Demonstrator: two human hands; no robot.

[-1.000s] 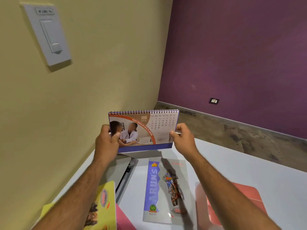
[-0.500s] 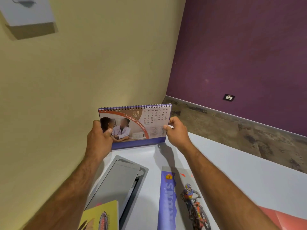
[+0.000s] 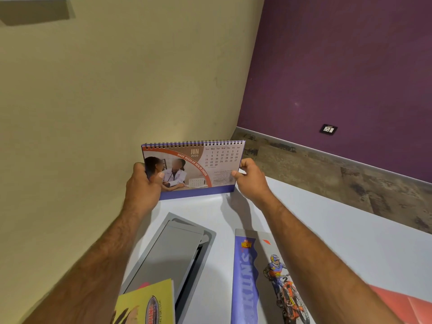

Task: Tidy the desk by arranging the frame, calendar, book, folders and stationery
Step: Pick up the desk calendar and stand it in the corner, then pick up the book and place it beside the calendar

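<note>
Currently both hands grip the spiral-bound desk calendar (image 3: pixel 194 168) by its side edges: the left hand (image 3: pixel 142 185) wraps around the left edge with the thumb pressed on the printed photo, and the right hand (image 3: pixel 251 180) pinches the right edge between thumb and curled fingers. It stands upright, June page facing the person, at the far corner of the white worktop (image 3: pixel 339 235) close to the yellow wall; whether its purple base touches the surface I cannot tell. Judging by this, the step in hand is placing the calendar at the back. Next, both grips should loosen once the base sits flat and square. Nearer than the hands lie a grey cable-port cover (image 3: pixel 170 249), a yellow booklet (image 3: pixel 149 305), a motorbike-print exercise book (image 3: pixel 264 281) and, under the right forearm, a red folder (image 3: pixel 406 307), which are yet to be arranged.
</note>
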